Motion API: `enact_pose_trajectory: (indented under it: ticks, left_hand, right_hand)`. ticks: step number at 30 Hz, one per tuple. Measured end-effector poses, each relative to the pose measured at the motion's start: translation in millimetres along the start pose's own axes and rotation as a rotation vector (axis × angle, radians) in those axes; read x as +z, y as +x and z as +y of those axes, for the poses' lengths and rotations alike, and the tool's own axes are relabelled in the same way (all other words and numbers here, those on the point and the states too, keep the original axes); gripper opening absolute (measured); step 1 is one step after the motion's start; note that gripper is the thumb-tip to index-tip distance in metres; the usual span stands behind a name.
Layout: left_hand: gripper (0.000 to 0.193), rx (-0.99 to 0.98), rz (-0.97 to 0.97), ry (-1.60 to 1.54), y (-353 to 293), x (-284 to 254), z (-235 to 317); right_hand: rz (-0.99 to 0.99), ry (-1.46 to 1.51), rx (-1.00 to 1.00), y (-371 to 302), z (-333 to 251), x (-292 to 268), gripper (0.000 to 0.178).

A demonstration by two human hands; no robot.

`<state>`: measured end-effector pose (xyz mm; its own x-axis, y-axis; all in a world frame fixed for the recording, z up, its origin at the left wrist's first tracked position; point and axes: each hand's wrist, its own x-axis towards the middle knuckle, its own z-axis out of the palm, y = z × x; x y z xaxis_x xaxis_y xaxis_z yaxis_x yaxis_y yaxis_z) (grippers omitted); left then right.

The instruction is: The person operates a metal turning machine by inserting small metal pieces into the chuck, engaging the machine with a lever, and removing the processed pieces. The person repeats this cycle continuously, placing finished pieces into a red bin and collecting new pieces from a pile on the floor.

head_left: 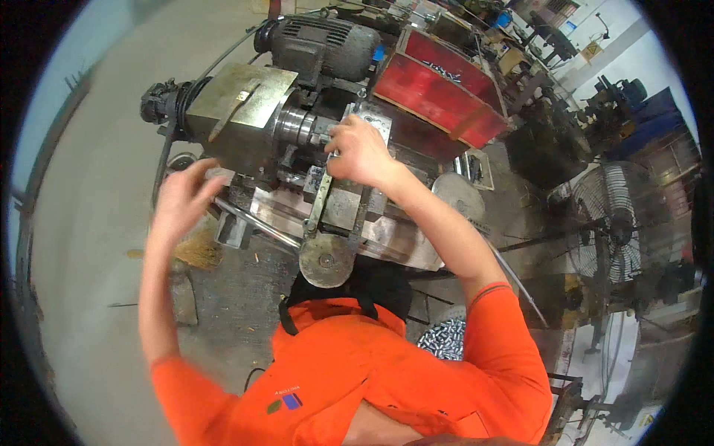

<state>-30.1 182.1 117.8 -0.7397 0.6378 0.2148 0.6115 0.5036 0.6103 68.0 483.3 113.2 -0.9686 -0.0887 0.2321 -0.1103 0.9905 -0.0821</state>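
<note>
A small lathe [242,152] fills the area from 9 to 12 o'clock of the view's middle, its metal scuffed and stained. At 12 o'clock, the person's right hand [361,152] reaches over the slide beside the spindle chuck [296,125], fingers curled down at the upper end of a flat metal bar [320,199]; whether they pinch it, I cannot tell. The left hand [182,195], blurred at 9 o'clock, has its thumb parted from the fingers, near the headstock's lower corner and a slanting steel rod [260,224]; I cannot tell whether it grips anything.

A narrow flat tool [232,113] lies across the bright, smeared headstock cover [260,80]. A ribbed electric motor [327,46] sits at 12 o'clock, a worn red bin [431,100] at 1. At 7, a round metal disc [326,260] stands near the person's waist.

The floor [234,312] is grey and darkly stained; a straw broom head [199,249] lies at 9. Small shiny metal pieces [444,340] are heaped at 5, and a large caged fan [613,215] stands at 3.
</note>
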Motion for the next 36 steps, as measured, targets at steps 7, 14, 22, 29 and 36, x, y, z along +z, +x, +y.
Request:
enact_pose_trajectory:
  ticks: [7, 14, 22, 29, 36]
  left_hand:
    - [0.036, -0.368, 0.017, 0.607, -113, -76, -101]
    - [0.030, -0.648, 0.027, 0.127, -179, -29, -132]
    - [0.030, -0.694, 0.110, 0.386, -172, -11, -182]
    - [0.022, -0.658, 0.011, 0.789, -160, -29, -184]
    - [0.012, -0.329, 0.158, 1.177, -139, -126, -345]
  right_hand:
    - [-0.120, 0.051, 0.221, 41, 28, 44, 0.026]
    - [-0.082, 0.177, 0.173, 37, 37, 52, 0.029]
    - [-0.128, 0.078, 0.126, 54, 29, 52, 0.025]
    - [-0.200, -0.007, 0.112, 51, 24, 48, 0.025]
    - [-0.023, 0.030, 0.104, 50, 27, 59, 0.026]
